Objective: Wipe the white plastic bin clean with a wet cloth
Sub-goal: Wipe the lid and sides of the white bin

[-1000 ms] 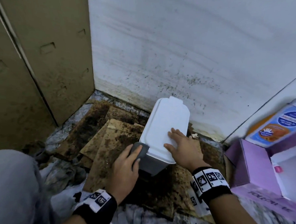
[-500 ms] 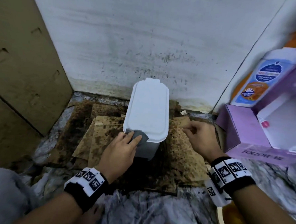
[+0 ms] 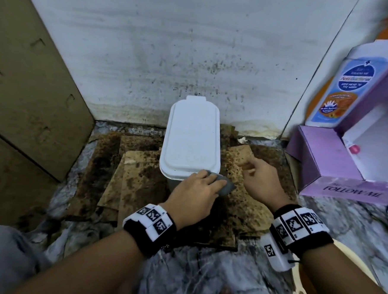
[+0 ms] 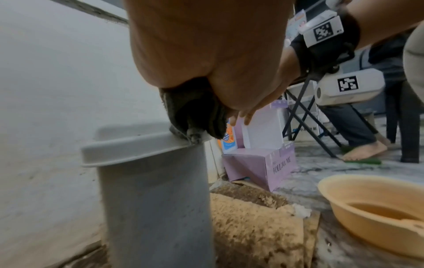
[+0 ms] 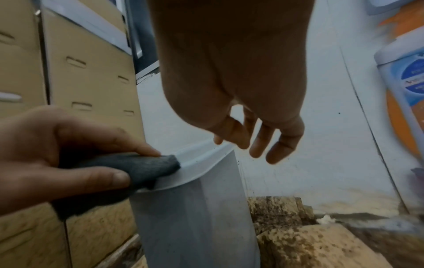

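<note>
Far left, tall cardboard boxes (image 3: 29, 88) standing against the grimy white wall (image 3: 171, 44). On the marbled floor (image 3: 204, 280) at the wall's foot, stained cardboard sheets (image 3: 137, 177) spread flat. On those sheets, upright and close to the wall, the white plastic bin (image 3: 192, 137), lid closed, grey body below the lid rim. At the lid's near edge, toward its right corner, the left hand (image 3: 194, 194), fingers (image 5: 137, 146) and thumb curled round a folded dark grey wet cloth (image 3: 223, 184), pressing it onto the lid rim. Cloth wrapped over the rim, touching both the lid's top and its lip. Just beside, to the right, the right hand (image 3: 262, 179) held above the cardboard, clear of the bin, fingers (image 5: 275, 148) loosely bent and spread, holding nothing. Black wristbands with white coded tags on both wrists. Further right, an open purple carton (image 3: 335, 170) on the floor, printed "FOLLOW ME", with a white and orange antibacterial wash bottle (image 3: 340, 84) leaning above it. Near right, low down, an orange plastic basin (image 4: 371, 214) on the floor with some water in it. Behind that, in the left wrist view, a folding stand's black legs and another person's bare foot (image 4: 364, 150).
</note>
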